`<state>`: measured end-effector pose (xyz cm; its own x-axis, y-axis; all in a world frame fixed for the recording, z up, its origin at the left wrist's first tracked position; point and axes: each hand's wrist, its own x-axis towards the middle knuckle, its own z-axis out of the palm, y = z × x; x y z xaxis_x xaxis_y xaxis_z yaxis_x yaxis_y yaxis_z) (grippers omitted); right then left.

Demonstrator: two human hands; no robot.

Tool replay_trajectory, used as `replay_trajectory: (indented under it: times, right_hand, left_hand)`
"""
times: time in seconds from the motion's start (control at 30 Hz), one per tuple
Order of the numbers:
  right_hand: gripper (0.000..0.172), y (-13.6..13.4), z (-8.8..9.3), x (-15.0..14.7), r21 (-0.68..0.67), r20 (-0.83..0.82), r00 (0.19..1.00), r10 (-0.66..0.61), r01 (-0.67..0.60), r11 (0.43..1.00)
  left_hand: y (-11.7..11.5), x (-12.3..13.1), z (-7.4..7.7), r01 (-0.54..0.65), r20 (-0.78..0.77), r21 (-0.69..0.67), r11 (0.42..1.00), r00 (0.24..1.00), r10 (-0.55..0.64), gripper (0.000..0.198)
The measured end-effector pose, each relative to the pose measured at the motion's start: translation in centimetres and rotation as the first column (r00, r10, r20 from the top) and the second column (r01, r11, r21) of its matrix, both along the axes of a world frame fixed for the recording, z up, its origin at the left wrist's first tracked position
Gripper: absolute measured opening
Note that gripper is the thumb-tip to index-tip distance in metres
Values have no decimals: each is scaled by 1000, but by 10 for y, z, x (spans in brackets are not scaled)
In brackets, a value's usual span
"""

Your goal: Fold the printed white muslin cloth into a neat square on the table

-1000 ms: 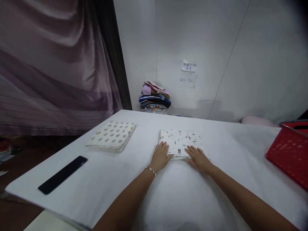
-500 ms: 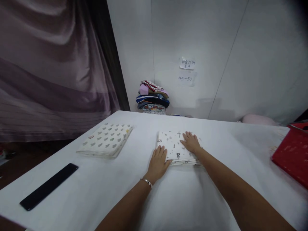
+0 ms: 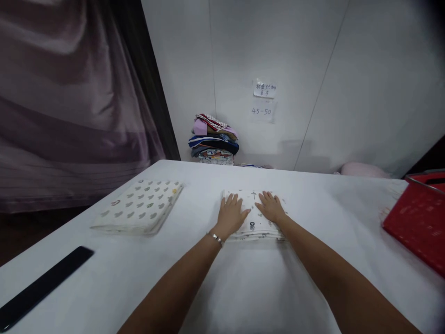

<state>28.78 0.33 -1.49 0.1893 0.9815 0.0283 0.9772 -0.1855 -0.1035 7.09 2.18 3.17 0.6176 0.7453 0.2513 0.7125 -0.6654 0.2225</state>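
A folded white cloth (image 3: 255,227) with small grey and black prints lies flat on the white table (image 3: 194,260), its layers showing along the near edge. My left hand (image 3: 231,214) rests on the cloth's left part, fingers spread and palm down, with a bracelet at the wrist. On the upper right part lies my right hand (image 3: 271,207), also flat with fingers apart. Neither hand grips anything. Further left sits a second folded cloth (image 3: 141,206), cream with grey mushroom-like shapes, apart from both hands.
A long black flat strip (image 3: 45,283) lies at the table's left. On the right is a red bag-like item (image 3: 419,220). Behind the table's far edge rises a stack of folded fabrics (image 3: 214,141) against the wall, below paper notes (image 3: 264,99). A purple curtain (image 3: 69,106) hangs at left.
My left hand has moved up from the cloth's left edge onto its top. My right hand stays nearly in place on the cloth. The whole view has shifted slightly.
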Motion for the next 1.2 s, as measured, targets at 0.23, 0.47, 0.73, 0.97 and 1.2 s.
replay_trajectory:
  times: [0.23, 0.47, 0.73, 0.97, 1.2]
  right_hand:
    - [65, 2, 17, 7, -90, -81, 997, -15, 8, 996]
    - [66, -16, 4, 28, -71, -92, 987, -129, 123, 990]
    - [57, -16, 17, 33, -48, -186, 979, -87, 79, 996]
    - [37, -85, 17, 22, 307, -401, 899, 175, -48, 950]
    - [22, -121, 18, -10, 436, -347, 857, 380, -212, 875]
  left_hand:
    - [26, 9, -39, -92, -73, -44, 995, 993, 89, 61]
    - [25, 7, -40, -101, -110, -64, 993, 990, 94, 64]
    - [27, 7, -35, -86, -82, -104, 991, 994, 78, 58]
    - [8, -10, -16, 43, 241, -105, 994, 970, -17, 33]
    - [-37, -30, -31, 235, 310, -63, 970, 928, -205, 18]
